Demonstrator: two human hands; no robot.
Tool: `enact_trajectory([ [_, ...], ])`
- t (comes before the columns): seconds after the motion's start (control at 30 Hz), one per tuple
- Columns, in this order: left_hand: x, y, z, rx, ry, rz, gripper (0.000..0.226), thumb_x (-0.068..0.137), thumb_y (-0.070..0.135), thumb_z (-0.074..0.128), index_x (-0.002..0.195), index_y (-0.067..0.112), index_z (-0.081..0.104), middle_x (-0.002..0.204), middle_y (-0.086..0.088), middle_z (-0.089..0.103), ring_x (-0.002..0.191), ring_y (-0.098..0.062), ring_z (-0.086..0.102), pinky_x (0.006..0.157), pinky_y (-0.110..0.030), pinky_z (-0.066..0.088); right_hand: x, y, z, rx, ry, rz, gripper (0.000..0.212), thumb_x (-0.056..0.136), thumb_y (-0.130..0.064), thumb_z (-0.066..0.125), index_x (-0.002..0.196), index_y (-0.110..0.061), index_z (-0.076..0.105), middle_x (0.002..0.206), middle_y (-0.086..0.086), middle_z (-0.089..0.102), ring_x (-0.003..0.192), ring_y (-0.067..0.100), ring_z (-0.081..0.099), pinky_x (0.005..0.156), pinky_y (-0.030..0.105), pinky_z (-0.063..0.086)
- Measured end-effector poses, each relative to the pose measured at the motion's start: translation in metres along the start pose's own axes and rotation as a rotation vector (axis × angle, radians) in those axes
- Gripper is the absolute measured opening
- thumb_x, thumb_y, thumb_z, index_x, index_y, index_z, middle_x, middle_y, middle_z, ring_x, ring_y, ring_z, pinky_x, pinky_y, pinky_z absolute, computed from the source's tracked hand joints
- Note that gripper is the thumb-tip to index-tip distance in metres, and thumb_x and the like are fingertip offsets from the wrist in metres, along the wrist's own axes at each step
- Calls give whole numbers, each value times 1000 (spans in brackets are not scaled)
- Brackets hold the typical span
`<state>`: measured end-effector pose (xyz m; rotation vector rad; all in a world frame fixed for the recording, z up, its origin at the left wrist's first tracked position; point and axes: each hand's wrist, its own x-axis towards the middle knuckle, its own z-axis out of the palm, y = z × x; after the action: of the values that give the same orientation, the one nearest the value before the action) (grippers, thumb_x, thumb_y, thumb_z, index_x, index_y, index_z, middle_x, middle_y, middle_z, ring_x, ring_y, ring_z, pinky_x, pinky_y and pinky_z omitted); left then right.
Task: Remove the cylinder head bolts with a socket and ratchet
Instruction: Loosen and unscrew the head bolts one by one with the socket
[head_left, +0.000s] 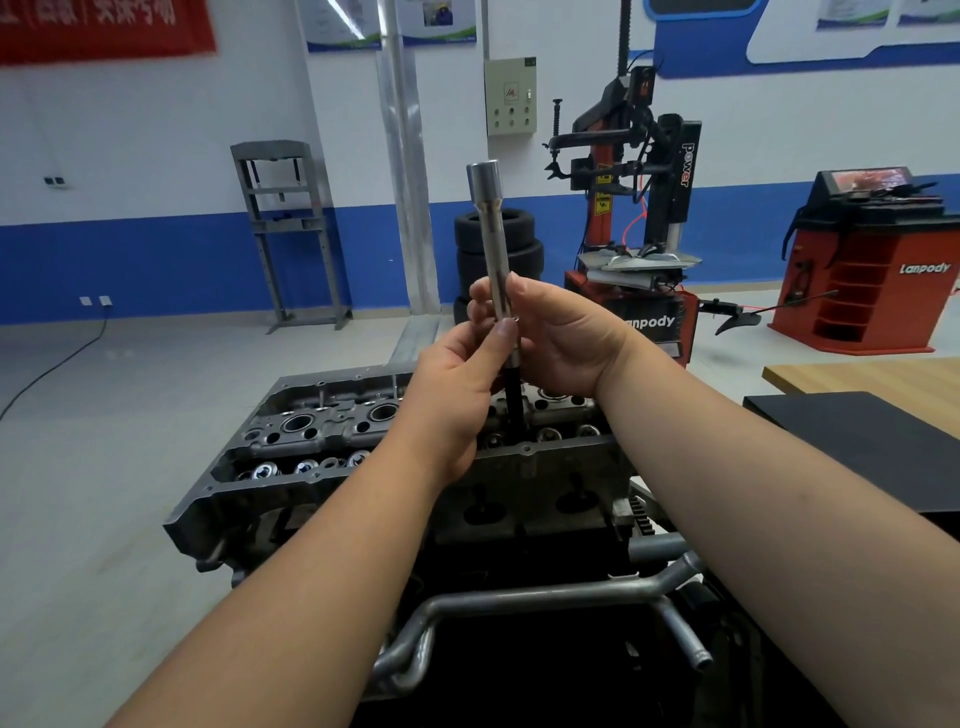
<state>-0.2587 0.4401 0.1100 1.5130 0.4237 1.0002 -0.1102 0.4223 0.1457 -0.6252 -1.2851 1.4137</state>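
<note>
Cylinder head (322, 441) sits low centre, valve gear exposed, directly below both hands. Left hand (457, 374) curls round the lower shaft of the long socket extension (491, 244), thumb pressed on it. Tool stands near upright, wide end up, dark lower end pointing down toward the head. Right hand (561, 338) pinches the same shaft from the other side. Both hands equally near; the coming move likely runs straight down along the tool's axis.

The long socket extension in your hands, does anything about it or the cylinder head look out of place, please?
Nothing stands out. Both hands, left hand and right hand, hold the extension upright above the cylinder head; no ratchet is visible.
</note>
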Motion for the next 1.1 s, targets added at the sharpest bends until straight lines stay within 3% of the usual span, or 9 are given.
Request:
enact_trajectory([
  [0.13, 1, -1, 0, -3, 5, 16, 23, 80, 49, 68, 93, 32, 77, 93, 7, 78, 103, -12, 71, 115, -54, 42, 1, 1, 0, -50, -4, -36, 43, 65, -34, 91, 92, -14, 64, 89, 1, 62, 83, 15, 59, 74, 27, 52],
  [0.23, 0, 1, -1, 3, -23, -7, 23, 93, 53, 61, 88, 40, 80, 100, 7, 79, 115, -17, 67, 117, -56, 36, 1, 0, -1, -59, 18, -9, 41, 63, -39, 92, 89, -15, 72, 90, 1, 63, 84, 18, 45, 81, 32, 43],
  [0.33, -1, 1, -2, 7, -32, -19, 31, 103, 41, 53, 87, 44, 80, 102, 8, 79, 117, -16, 66, 118, -56, 35, -1, 0, -2, -52, 53, 17, 39, 65, -42, 87, 90, -15, 75, 92, 1, 66, 88, 15, 50, 83, 29, 45],
  [0.5, -1, 1, 2, 5, 25, 7, 23, 80, 50, 67, 91, 31, 76, 91, 6, 78, 98, -11, 72, 113, -54, 43, 1, 1, 1, -13, -18, -15, 45, 65, -33, 91, 97, -12, 67, 94, 4, 60, 84, 12, 60, 65, 20, 50],
  [0.67, -2, 1, 0, 10, -1, -6, 25, 93, 54, 61, 87, 39, 80, 98, 7, 78, 114, -18, 67, 117, -56, 37, 1, 0, -1, -107, 18, -11, 41, 61, -38, 93, 89, -16, 73, 89, 2, 59, 76, 15, 41, 75, 30, 32],
  [0.8, -2, 2, 0, 19, 2, -15, 34, 103, 41, 51, 84, 43, 80, 100, 7, 78, 117, -20, 66, 119, -59, 33, -1, -1, -2, -78, 27, 12, 43, 59, -40, 94, 90, -16, 77, 89, -1, 66, 82, 14, 42, 81, 28, 38],
  [0.93, -3, 3, 3, 13, 39, 6, 20, 87, 49, 64, 86, 37, 80, 96, 6, 79, 108, -16, 70, 115, -55, 41, 0, 0, 0, -41, -1, -11, 51, 59, -35, 94, 97, -13, 68, 89, 2, 62, 83, 13, 58, 65, 22, 51],
  [1.03, -2, 2, 2, 10, 50, 4, 31, 79, 54, 66, 94, 30, 78, 97, 4, 79, 112, -18, 69, 116, -55, 40, 2, 0, 0, -83, -2, -23, 45, 61, -36, 93, 90, -14, 66, 87, 2, 60, 79, 15, 52, 74, 28, 44],
  [1.1, -3, 2, 1, 9, 31, 0, 25, 90, 51, 62, 89, 34, 80, 99, 5, 79, 116, -19, 67, 118, -58, 35, 0, 0, -2, -84, -4, 5, 41, 62, -39, 92, 89, -15, 72, 89, 1, 60, 76, 15, 40, 77, 29, 45],
])
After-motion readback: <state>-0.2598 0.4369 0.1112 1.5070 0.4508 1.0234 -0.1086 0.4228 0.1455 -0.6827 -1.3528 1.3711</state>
